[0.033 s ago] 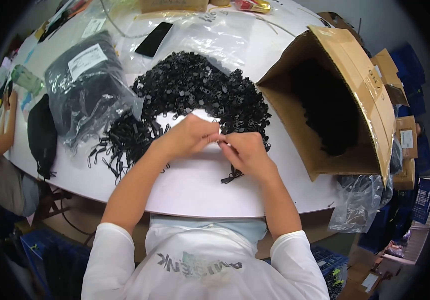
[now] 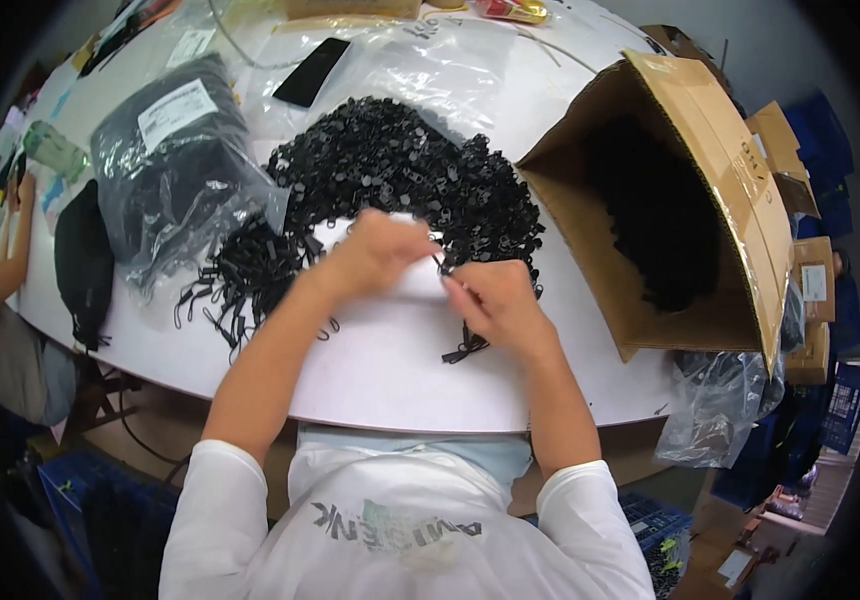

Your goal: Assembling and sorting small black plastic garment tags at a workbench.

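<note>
My left hand (image 2: pixel 382 252), blurred by motion, pinches one end of a thin black cord loop (image 2: pixel 439 261) above the white table. My right hand (image 2: pixel 498 298) closes its thumb and fingers on the other end; what sits in its fingertips is too small to make out. Beyond both hands a curved heap of small black plastic pieces (image 2: pixel 380 150) spreads across the table. Beside my left forearm lies a pile of black cord pulls with loops (image 2: pixel 250 270). A few more black cord pulls (image 2: pixel 464 348) lie just below my right hand.
An open cardboard box (image 2: pixel 590 290) with black contents lies on its side at the right. At the left are a clear bag of black goods (image 2: pixel 165 180), a black pouch (image 2: pixel 84 265) and a green bottle (image 2: pixel 55 152). A black phone-like slab (image 2: pixel 312 73) lies farther back. Another person's arm (image 2: pixel 18 235) shows far left.
My hands, earlier touching at the fingertips, have drawn apart. The left has moved slightly up and left, and the black cord now shows between them.
</note>
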Tool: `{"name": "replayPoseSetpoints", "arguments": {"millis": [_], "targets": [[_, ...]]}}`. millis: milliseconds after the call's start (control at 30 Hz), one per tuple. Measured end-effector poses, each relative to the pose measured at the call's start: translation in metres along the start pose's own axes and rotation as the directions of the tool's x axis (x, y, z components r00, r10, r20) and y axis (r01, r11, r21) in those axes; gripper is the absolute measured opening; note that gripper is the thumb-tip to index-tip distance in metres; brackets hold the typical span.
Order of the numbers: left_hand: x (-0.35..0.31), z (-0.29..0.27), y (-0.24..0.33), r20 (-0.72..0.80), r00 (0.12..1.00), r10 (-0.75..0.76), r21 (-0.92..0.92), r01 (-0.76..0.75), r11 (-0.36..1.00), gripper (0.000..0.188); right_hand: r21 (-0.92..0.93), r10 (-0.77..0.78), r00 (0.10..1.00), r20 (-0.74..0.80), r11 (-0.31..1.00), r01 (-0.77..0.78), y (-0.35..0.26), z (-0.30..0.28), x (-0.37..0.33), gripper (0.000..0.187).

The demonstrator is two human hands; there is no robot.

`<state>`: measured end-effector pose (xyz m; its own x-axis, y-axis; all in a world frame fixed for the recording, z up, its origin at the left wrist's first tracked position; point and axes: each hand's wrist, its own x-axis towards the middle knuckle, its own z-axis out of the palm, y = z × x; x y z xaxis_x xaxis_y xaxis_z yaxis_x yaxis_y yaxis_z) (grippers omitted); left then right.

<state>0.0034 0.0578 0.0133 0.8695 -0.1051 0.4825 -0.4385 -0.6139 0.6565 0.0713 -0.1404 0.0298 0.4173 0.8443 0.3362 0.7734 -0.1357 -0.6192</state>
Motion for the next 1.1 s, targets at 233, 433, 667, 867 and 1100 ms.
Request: {"name": "replayPoseSetpoints", "arguments": {"millis": [233, 433, 667, 867, 1100], "targets": [[-0.003, 0.007, -0.002, 0.057, 0.988, -0.146, -0.032, 0.148, 0.988, 0.027, 0.265, 0.204, 0.971, 0.127, 0.936, -0.231, 0.015, -0.026, -0.004, 0.028], [-0.004, 0.014, 0.004, -0.066, 0.922, -0.382, 0.373, 0.378, 0.848, 0.033, 0.665, 0.681, 0.421, -0.599, 0.716, -0.213, 0.067, -0.096, -0.05, 0.046], [-0.009, 0.023, -0.006, -0.023, 0.961, -0.276, 0.462, 0.255, 0.85, 0.032, -0.476, 0.067, 0.997, 0.035, 0.878, -0.042, -0.04, -0.003, -0.068, 0.059], [-0.006, 0.025, -0.012, 0.028, 0.97, -0.24, 0.46, 0.201, 0.865, 0.027, -0.445, 0.056, 0.978, 0.2, 0.895, 0.04, -0.023, 0.013, -0.06, 0.046], [-0.01, 0.025, -0.011, 0.023, 0.973, -0.229, 0.418, 0.199, 0.886, 0.018, -0.274, -0.228, 0.946, 0.23, 0.918, 0.288, 0.008, 0.022, -0.053, 0.02]]}}
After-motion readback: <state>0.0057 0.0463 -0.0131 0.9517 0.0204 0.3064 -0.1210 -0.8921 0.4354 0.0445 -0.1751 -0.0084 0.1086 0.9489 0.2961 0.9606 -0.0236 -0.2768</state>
